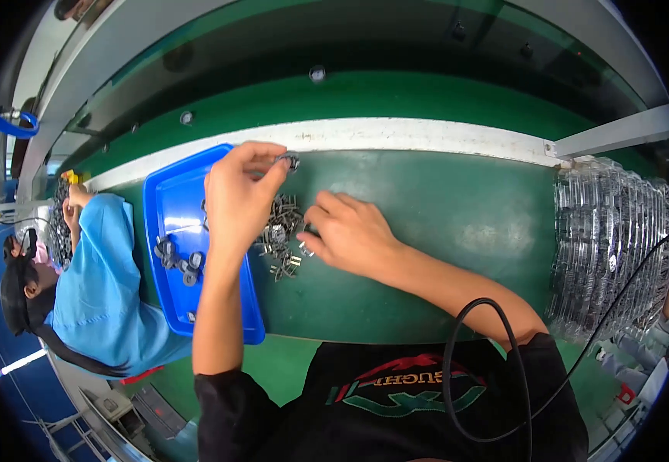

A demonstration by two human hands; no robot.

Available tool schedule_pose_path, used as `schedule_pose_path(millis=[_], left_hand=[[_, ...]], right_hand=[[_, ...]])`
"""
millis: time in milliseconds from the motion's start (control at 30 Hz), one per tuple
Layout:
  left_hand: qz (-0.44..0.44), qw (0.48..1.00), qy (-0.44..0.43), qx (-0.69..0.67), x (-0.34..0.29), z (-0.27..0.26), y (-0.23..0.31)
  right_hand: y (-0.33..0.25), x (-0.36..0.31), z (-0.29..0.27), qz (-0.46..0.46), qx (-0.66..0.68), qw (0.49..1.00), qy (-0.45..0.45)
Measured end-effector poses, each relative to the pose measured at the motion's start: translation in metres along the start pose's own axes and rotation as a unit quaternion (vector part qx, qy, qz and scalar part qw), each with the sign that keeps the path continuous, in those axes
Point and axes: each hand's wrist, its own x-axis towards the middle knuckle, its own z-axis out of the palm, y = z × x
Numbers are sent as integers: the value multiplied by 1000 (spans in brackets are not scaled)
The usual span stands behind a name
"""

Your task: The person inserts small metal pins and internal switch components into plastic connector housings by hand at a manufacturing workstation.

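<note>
My left hand (240,196) is raised over the right side of a blue tray (256,312), closed in a pinch. Between its fingertips sits a small dark grey round part (291,162), like a little wheel. My right hand (352,232) is low over the green table, fingers curled at the edge of a heap of small metal pieces (279,223). A small shiny metal piece (306,249) shows at its thumb and fingertips; its exact shape is too small to tell. Several dark grey wheel-like parts (188,264) lie inside the tray, partly hidden by my left forearm.
Stacked clear plastic trays (608,246) stand at the table's right end. A white ledge (396,132) runs along the far side, with a green belt (427,100) beyond. At the left a co-worker in blue (103,292) works. A black cable (448,362) loops by my right arm.
</note>
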Motion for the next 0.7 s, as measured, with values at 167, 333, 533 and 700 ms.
schedule_pose_path(millis=[167,333,533,700], left_hand=[[24,998,-46,19,88,33,3],[56,993,-48,97,173,102,23],[104,970,-47,214,231,138,15],[103,949,-150,258,178,98,12]], right_hand=[[1,-5,0,-20,-13,1000,-12],[13,-38,-30,-40,0,999,-14],[22,-93,-89,21,129,990,46],[35,-114,-121,135,259,951,100]])
